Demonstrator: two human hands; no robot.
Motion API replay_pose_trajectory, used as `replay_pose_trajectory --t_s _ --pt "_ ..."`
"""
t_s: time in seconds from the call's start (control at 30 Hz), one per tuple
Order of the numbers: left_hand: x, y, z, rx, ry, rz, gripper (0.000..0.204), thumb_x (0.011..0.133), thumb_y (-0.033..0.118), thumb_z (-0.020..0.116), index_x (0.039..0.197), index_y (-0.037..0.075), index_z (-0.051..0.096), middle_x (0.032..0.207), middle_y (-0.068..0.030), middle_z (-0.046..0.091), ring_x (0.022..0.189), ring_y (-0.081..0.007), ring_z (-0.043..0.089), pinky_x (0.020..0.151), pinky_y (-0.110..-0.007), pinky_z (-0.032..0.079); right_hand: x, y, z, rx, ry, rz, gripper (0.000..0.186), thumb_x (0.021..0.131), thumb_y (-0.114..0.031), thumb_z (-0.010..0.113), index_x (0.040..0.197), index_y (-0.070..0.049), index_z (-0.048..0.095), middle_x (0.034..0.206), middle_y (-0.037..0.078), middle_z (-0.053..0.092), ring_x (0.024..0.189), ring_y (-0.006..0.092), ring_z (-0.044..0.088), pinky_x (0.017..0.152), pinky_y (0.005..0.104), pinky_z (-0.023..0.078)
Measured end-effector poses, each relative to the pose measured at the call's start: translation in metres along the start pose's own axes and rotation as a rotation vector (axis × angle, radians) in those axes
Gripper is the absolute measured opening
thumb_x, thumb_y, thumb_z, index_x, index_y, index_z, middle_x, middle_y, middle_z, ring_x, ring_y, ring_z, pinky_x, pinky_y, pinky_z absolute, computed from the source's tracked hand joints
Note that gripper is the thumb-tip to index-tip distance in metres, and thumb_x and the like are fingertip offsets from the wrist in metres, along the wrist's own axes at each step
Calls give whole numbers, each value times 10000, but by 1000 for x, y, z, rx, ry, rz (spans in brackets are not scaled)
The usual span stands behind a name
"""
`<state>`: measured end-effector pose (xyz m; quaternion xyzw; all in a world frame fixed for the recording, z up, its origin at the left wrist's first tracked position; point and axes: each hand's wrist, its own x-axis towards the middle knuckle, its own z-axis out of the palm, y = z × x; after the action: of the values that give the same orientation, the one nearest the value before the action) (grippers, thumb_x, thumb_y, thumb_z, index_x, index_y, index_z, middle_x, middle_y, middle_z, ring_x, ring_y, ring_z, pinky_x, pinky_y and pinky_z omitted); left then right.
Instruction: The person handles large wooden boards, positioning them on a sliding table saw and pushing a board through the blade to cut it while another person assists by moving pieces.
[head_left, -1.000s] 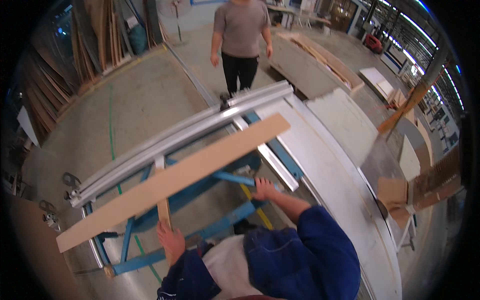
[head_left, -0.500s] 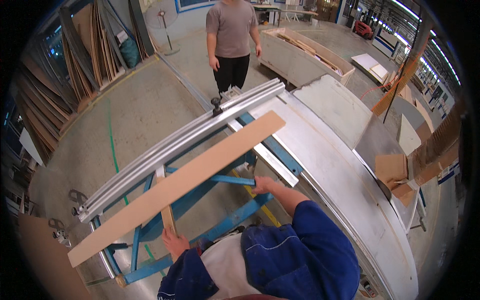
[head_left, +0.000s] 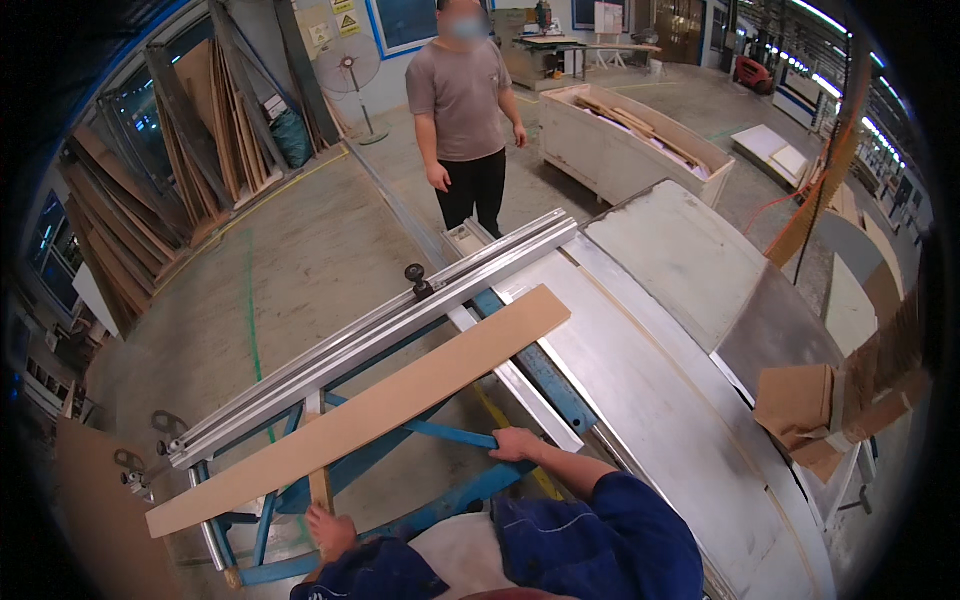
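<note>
A long tan board (head_left: 370,405) lies slantwise across the sliding frame of a panel saw, below the aluminium fence (head_left: 380,335). My left hand (head_left: 332,530) is closed at the near end of a short wooden crosspiece (head_left: 320,488) that passes under the board. Farther right, my right hand (head_left: 515,445) wraps round the end of a blue metal bar (head_left: 455,433) of the frame. Neither hand touches the board. Its right end rests over a white metal rail (head_left: 530,393), beside the grey saw table (head_left: 660,390).
A person (head_left: 465,110) stands beyond the fence, arms down. A black clamp knob (head_left: 417,278) rises from the fence. Behind stands a wooden bin (head_left: 620,150) of offcuts. Cardboard (head_left: 800,405) hangs at the right; sheets (head_left: 200,130) lean at the far left.
The view has tilted upward, so the frame and board appear lower and more of the person opposite shows. Both my hands keep their places on the frame.
</note>
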<state>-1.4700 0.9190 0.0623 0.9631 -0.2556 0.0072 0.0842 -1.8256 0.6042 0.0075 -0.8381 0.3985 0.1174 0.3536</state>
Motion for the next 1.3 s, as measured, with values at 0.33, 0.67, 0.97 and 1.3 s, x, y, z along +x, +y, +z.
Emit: replay_pose_trajectory --t_s 0.33,0.67,0.97,1.3 --pt "80 95 -11 -21 -150 428 947 676 213 839 1469 57 346 1518 -239 334 1414 -421 311 1160 -507 279 -16 -20 -11 -58 99 47 446 829 -440 685 1060 -59 663 941 186 722 901 369 705 795 499 563" --pt "137 148 28 181 -326 493 1181 661 237 878 1583 126 146 1606 -245 183 1492 -452 154 1206 -575 163 -22 -17 -14 259 300 -55 487 857 -409 669 1230 -97 637 1082 157 712 1026 342 679 876 451 550" --pt "150 145 42 230 -290 569 887 814 38 664 1573 42 205 1592 -273 214 1468 -473 230 1181 -561 249 -14 -23 -31 539 839 -78 412 851 -133 674 1248 -40 615 1157 182 685 1067 340 674 926 412 535" --pt "166 168 -6 243 -422 683 661 755 79 689 1385 28 496 1244 -266 594 1164 -410 590 944 -496 509 20 -35 -110 -87 826 -312 867 718 -211 814 1468 -54 409 1495 211 427 1403 409 369 1147 518 281"
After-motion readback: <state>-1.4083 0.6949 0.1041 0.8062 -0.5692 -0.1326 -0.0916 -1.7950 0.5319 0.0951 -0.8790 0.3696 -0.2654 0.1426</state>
